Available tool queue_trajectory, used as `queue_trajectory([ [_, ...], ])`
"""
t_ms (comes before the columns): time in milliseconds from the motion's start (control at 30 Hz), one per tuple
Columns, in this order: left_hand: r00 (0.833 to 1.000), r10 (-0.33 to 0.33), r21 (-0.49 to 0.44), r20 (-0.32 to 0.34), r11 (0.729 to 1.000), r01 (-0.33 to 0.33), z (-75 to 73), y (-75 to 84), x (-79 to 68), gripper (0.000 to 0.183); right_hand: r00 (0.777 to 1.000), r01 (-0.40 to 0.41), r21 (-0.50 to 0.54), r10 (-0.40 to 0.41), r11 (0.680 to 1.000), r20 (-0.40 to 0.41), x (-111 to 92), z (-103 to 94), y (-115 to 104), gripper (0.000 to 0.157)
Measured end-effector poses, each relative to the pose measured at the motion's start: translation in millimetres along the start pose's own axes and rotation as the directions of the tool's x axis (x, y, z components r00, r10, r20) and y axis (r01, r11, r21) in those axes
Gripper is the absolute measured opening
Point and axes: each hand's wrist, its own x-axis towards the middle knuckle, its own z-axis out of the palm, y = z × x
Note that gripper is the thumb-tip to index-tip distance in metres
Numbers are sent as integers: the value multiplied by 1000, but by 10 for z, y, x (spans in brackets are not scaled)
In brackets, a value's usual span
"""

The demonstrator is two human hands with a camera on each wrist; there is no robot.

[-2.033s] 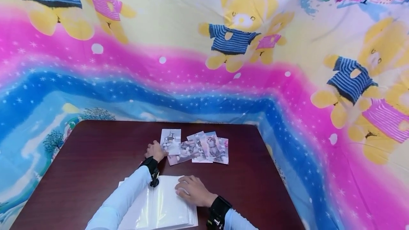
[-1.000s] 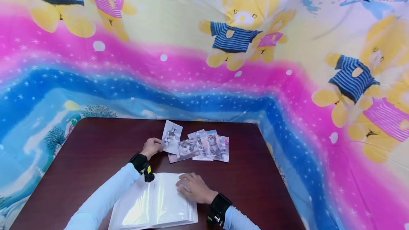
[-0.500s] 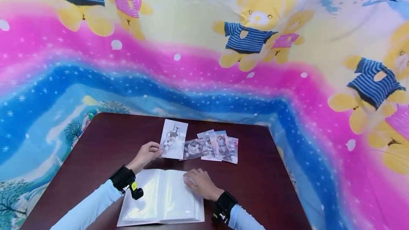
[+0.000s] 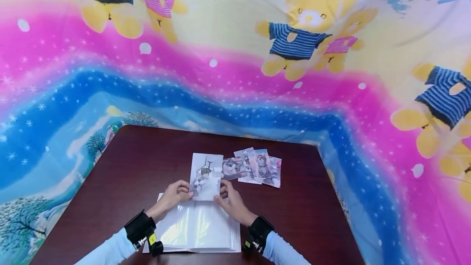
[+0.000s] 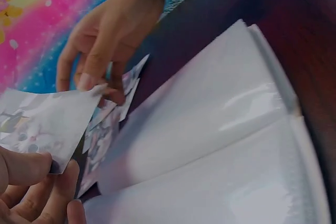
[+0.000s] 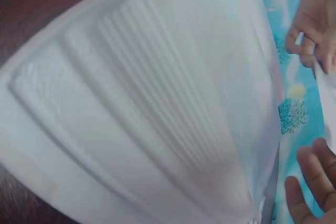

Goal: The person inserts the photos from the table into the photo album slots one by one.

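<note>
A photo card (image 4: 206, 175) with a grey-and-white cat picture is held up over the far edge of an open photo album (image 4: 211, 230) with clear sleeve pages. My left hand (image 4: 172, 198) pinches its lower left edge, thumb in front. At the lower right corner, my right hand (image 4: 235, 205) has its thumb on the front and its fingers behind, as the left wrist view also shows. Clear pages of the album (image 5: 210, 93) fill much of the left wrist view. Its fanned page edges (image 6: 136, 93) show large in the right wrist view.
Several overlapping cat photos (image 4: 262, 167) lie farther back on the dark red-brown table (image 4: 158, 150), right of the held card. A curtain printed with teddy bears (image 4: 235, 85) hangs behind the table and along its sides.
My left hand has lifted the photo card off the pile and brought it nearer, over the album. My right hand has left the album page and taken the card's right corner.
</note>
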Motion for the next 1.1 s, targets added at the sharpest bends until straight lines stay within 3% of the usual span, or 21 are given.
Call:
queue_trajectory([
  [200,995,67,66,73,995,-72,3,-123,-97,31,997,69,42,-67,997,-44,-17,-15,-187,39],
  [333,989,123,137,81,982,-133,-40,-147,-109,29,997,70,55,-71,996,16,-70,-75,-374,34],
  [467,973,215,182,87,957,-227,-69,-143,-88,18,994,43,85,-51,995,96,-110,-98,-410,34],
  [633,953,281,214,114,930,-300,-52,-143,-101,16,995,-5,125,-8,992,104,-81,-150,-386,40],
  [733,947,296,241,127,917,-319,-17,-165,-135,20,996,-23,183,8,983,84,-19,-199,-381,32],
  [900,948,301,257,101,913,-317,45,-239,-182,27,997,-9,215,-9,977,80,59,-297,-366,15],
  [967,950,298,283,90,907,-311,65,-280,-189,25,998,-10,205,-4,979,66,95,-307,-256,14],
  [1100,940,329,405,91,850,-336,127,-357,-206,19,1000,-10,170,7,985,18,177,-341,-31,11],
])
